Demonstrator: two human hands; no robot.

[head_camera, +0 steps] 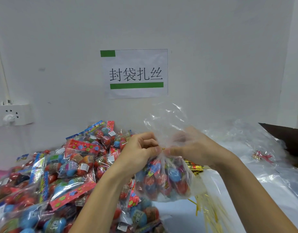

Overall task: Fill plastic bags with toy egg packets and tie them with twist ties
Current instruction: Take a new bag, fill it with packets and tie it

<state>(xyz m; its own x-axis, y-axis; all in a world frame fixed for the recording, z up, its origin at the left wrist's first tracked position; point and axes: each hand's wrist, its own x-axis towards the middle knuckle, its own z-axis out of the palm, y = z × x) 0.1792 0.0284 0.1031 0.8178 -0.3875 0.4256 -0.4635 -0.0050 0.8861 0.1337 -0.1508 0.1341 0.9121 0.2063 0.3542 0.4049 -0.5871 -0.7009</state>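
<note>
The filled plastic bag (163,179) stood at the middle of the desk (271,190), packed with red and blue toy egg packets, its loose clear top flaring up above the gathered neck. The left hand (141,148) was at the left of that neck and the right hand (190,147) at its right, each grip closed with curled fingers pinching the bunched plastic. Between the two thumbs a short gold twist tie (163,148) sat at the neck; how far it was wound could not be told. Left of the bag lay a large heap of egg packets (57,179), touching the bag's lower side. Below and right of the bag lay a loose bundle of gold ties (207,211). Above the bag, a paper sign (134,74) hung on the wall.
</note>
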